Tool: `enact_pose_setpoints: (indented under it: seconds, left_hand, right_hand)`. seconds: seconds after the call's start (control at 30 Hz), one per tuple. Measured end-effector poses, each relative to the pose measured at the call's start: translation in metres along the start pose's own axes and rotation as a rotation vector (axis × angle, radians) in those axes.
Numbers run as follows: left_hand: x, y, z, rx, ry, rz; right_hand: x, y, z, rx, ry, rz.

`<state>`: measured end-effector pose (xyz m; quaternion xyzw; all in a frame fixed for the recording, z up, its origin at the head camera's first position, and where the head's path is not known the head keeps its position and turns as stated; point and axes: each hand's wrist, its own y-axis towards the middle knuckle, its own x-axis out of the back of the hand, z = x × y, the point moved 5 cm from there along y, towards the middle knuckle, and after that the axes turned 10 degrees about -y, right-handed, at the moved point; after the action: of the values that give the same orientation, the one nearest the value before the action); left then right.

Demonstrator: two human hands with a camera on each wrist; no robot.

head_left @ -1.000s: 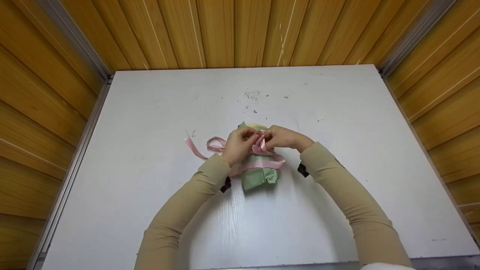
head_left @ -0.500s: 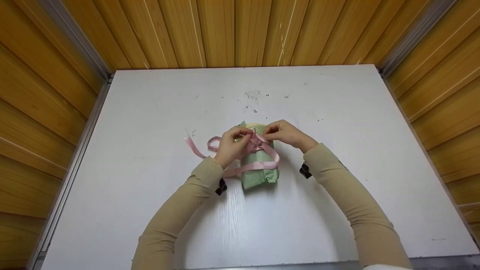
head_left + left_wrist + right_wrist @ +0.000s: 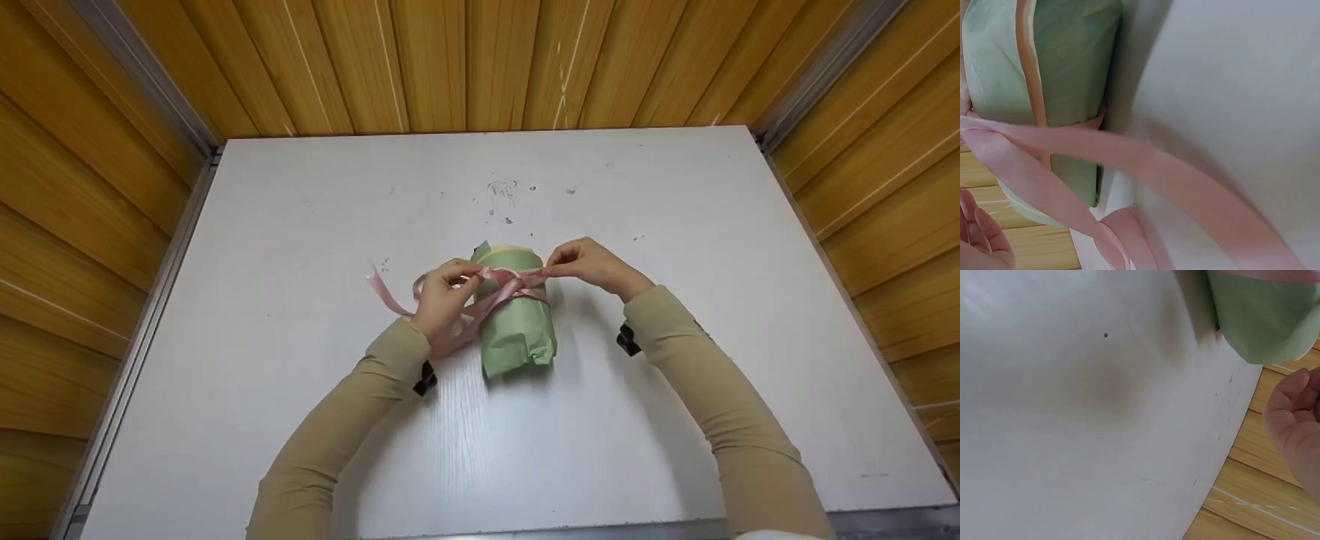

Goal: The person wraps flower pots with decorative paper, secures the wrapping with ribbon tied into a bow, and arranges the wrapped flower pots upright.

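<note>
A bundle wrapped in green paper (image 3: 517,334) lies on the white table, its pale yellow end pointing away from me. Pink ribbon (image 3: 504,294) goes round it and crosses on top in a knot. My left hand (image 3: 444,296) pinches the ribbon between thumb and fingertips at the bundle's left side. On the other side, my right hand (image 3: 592,266) pinches a ribbon part at the bundle's right edge. In the left wrist view two strands of ribbon (image 3: 1129,154) run down from the wrapped bundle (image 3: 1072,62). The right wrist view shows curled fingers (image 3: 1292,405) beside the green paper (image 3: 1266,318).
A loose ribbon tail (image 3: 386,292) and a loop lie on the table left of the bundle. The white table (image 3: 315,225) has dark scuff marks behind the bundle. Wood-patterned panels (image 3: 435,67) and metal rails stand round the table.
My hands have drawn apart, left hand to the left and right hand to the right, pulling the ribbon. The wide loop over the bundle's near part has gone, and the ribbon now sits closer round its middle.
</note>
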<state>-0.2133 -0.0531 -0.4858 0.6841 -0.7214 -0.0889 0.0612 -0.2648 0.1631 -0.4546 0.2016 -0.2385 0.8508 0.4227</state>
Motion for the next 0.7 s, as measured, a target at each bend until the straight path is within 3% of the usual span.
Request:
enact_pose_setpoints:
  seconds: [0.27,0.7]
  left_hand:
    - [0.014,-0.005,0.005,0.068,0.058,0.011]
    - [0.032,-0.011,0.015,0.162,0.056,-0.008]
  right_hand:
    - [0.009,-0.010,-0.006,-0.017,-0.047,0.026]
    - [0.022,-0.019,-0.027,-0.068,-0.119,0.064]
